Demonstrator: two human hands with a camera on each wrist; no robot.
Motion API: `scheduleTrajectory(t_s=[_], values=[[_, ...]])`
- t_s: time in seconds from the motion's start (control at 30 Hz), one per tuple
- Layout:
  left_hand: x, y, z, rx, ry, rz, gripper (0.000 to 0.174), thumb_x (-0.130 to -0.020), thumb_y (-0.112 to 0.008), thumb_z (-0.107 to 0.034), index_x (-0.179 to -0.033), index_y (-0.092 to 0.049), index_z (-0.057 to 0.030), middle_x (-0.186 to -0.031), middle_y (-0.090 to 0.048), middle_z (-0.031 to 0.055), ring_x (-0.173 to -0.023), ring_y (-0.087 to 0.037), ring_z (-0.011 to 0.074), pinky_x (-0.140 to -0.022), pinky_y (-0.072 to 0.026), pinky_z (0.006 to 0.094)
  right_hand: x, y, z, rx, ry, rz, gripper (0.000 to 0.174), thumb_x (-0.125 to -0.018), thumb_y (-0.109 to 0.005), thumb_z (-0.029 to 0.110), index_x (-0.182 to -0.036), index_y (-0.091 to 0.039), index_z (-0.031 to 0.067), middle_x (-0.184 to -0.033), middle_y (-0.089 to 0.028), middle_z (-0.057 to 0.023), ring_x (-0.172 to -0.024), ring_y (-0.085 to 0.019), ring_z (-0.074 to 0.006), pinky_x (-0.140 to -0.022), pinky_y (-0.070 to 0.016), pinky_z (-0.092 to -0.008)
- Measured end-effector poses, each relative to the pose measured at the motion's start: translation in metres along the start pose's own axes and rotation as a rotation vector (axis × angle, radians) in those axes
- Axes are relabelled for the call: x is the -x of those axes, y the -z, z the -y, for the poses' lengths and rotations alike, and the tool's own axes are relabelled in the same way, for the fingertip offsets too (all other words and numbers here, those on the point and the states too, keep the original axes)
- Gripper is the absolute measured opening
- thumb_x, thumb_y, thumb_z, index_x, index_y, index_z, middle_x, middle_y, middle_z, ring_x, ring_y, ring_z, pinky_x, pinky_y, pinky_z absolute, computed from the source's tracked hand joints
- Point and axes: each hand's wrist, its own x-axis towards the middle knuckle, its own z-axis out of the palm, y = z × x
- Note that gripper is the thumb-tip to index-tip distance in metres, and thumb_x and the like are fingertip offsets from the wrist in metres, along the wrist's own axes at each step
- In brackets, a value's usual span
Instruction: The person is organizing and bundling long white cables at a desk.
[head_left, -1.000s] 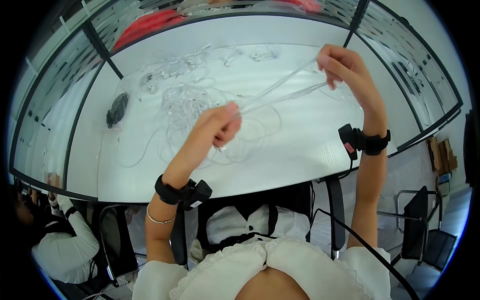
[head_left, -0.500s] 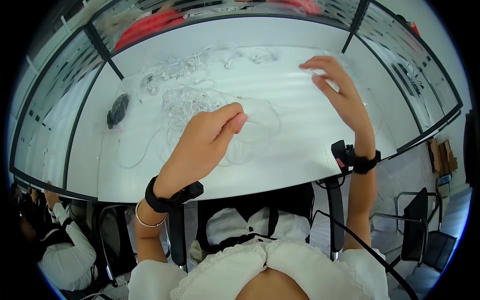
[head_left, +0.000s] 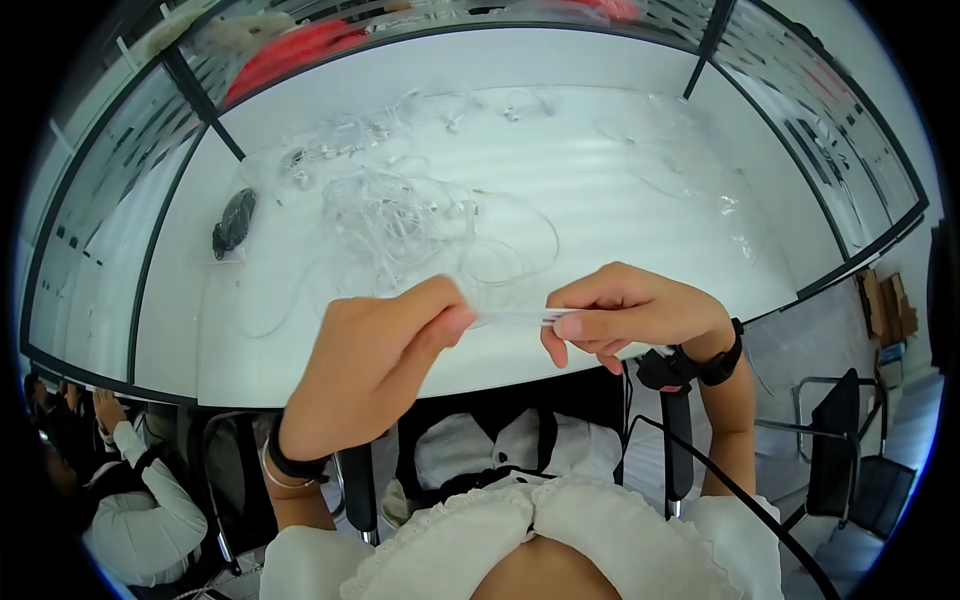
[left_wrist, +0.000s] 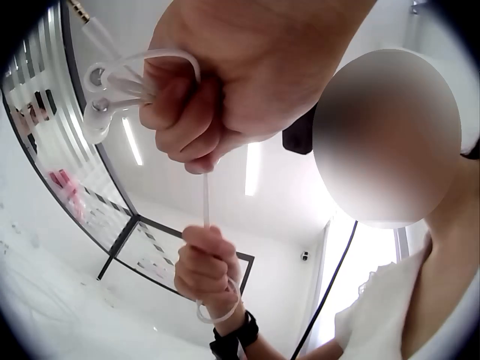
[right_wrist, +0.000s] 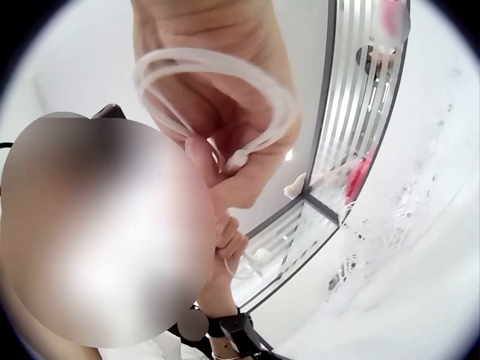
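Near the table's front edge, my left hand [head_left: 375, 360] grips a pair of white wired earphones [left_wrist: 97, 116]. Two earbuds and a metal-tipped plug [left_wrist: 88, 21] stick out of that fist in the left wrist view. A short run of the white cable [head_left: 512, 317] stretches taut across to my right hand [head_left: 640, 312], whose thumb and fingers pinch it. Below the right palm, the cable's loop [right_wrist: 281, 97] hangs in several strands in the right wrist view. Both hands are raised over the tabletop.
A loose tangle of white cables [head_left: 385, 225] lies left of centre on the white table [head_left: 620, 220]. Bagged white cables [head_left: 350, 132] line the back. A black bundle [head_left: 235, 222] sits far left, and clear plastic bags [head_left: 735, 205] lie right. Glass-topped partitions [head_left: 450, 55] enclose the table.
My right hand has come from the far right toward my body, beside the left hand. The left hand has drawn nearer too. The long strands stretched between them are now a short span.
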Motion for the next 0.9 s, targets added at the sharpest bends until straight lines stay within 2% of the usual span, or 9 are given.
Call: scheduleTrajectory(t_s=[0.07,0.1,0.13,0.27,0.33,0.63,0.77,0.87,0.9], values=[[0.008,-0.005,0.004,0.059,-0.039,-0.005,0.013,-0.091,-0.054,-0.007,-0.080,-0.054,-0.0014,-0.058,-0.044,0.0092,-0.047,-0.040,0.0212,-0.048,-0.0316,0.0294,0.002,-0.002,-0.002,0.042,-0.063,0.056,0.033,-0.100,-0.047,0.026,-0.092,-0.064,-0.0013,-0.059,-0.042,0.0042,-0.049,-0.036,-0.0045,-0.048,-0.0399,-0.0220],[0.010,-0.004,0.006,-0.023,-0.087,-0.035,0.011,-0.093,-0.056,-0.011,-0.085,-0.057,-0.0035,-0.058,-0.047,0.0118,-0.049,-0.045,0.0291,-0.047,-0.0352,0.0316,0.001,-0.003,-0.009,0.026,-0.043,0.083,0.034,-0.101,-0.047,0.026,-0.090,-0.063,-0.0009,-0.059,-0.042,0.0038,-0.049,-0.037,-0.0048,-0.048,-0.0389,-0.0217],[0.013,0.001,0.006,0.004,-0.058,-0.042,0.011,-0.093,-0.056,-0.011,-0.084,-0.057,-0.0029,-0.058,-0.046,0.0115,-0.048,-0.043,0.0281,-0.047,-0.0345,0.0312,0.000,-0.002,-0.015,0.012,-0.022,0.112,0.035,-0.101,-0.047,0.027,-0.088,-0.063,-0.0005,-0.060,-0.043,0.0035,-0.049,-0.038,-0.0051,-0.047,-0.0378,-0.0214],[0.018,0.009,0.014,0.059,0.010,-0.068,0.013,-0.092,-0.057,-0.010,-0.082,-0.057,-0.0005,-0.058,-0.042,0.0101,-0.046,-0.037,0.0223,-0.047,-0.0314,0.0290,0.002,0.002,-0.008,0.061,-0.045,-0.053,0.037,-0.100,-0.049,0.032,-0.078,-0.058,0.0031,-0.055,-0.038,0.0042,-0.049,-0.040,-0.0064,-0.049,-0.0375,-0.0227],[0.016,0.006,0.022,0.115,0.029,-0.054,0.014,-0.092,-0.058,-0.011,-0.082,-0.057,-0.0004,-0.058,-0.041,0.0102,-0.047,-0.035,0.0209,-0.046,-0.0306,0.0286,-0.003,0.006,-0.020,0.035,0.150,-0.129,0.038,-0.100,-0.048,0.031,-0.077,-0.057,0.0030,-0.053,-0.037,0.0045,-0.048,-0.038,-0.0058,-0.048,-0.0352,-0.0214],[0.005,-0.011,0.044,0.537,0.232,0.213,0.032,-0.100,-0.045,-0.022,-0.075,-0.044,-0.0019,-0.065,-0.035,0.0009,-0.063,-0.031,0.0108,-0.058,-0.0304,0.0252,0.014,0.014,0.001,0.246,0.097,-0.437,0.051,-0.100,-0.041,0.042,-0.071,-0.057,0.0030,-0.044,-0.030,0.0077,-0.037,-0.020,-0.0007,-0.036,-0.0154,-0.0211],[0.003,-0.015,0.050,0.650,0.194,0.376,0.033,-0.100,-0.041,-0.022,-0.073,-0.040,-0.0048,-0.066,-0.033,-0.0013,-0.063,-0.030,0.0101,-0.058,-0.0301,0.0251,0.026,0.019,0.006,0.238,0.078,-0.405,0.050,-0.100,-0.043,0.042,-0.074,-0.061,0.0034,-0.048,-0.031,0.0085,-0.042,-0.021,-0.0017,-0.039,-0.0175,-0.0216],[0.003,-0.020,0.057,0.688,0.189,0.354,0.033,-0.100,-0.042,-0.022,-0.073,-0.040,-0.0043,-0.066,-0.033,-0.0010,-0.063,-0.030,0.0101,-0.058,-0.0301,0.0249,0.030,0.021,0.006,0.277,0.150,-0.292,0.048,-0.101,-0.043,0.039,-0.082,-0.066,0.0019,-0.048,-0.031,0.0081,-0.041,-0.021,-0.0018,-0.039,-0.0186,-0.0216],[0.004,-0.019,0.058,0.632,0.177,0.344,0.033,-0.100,-0.043,-0.021,-0.072,-0.041,-0.0042,-0.065,-0.034,-0.0003,-0.062,-0.030,0.0104,-0.058,-0.0305,0.0250,0.033,0.021,0.010,0.297,0.117,-0.244,0.041,-0.100,-0.045,0.034,-0.093,-0.070,0.0017,-0.050,-0.031,0.0065,-0.044,-0.023,-0.0030,-0.042,-0.0207,-0.0213]])
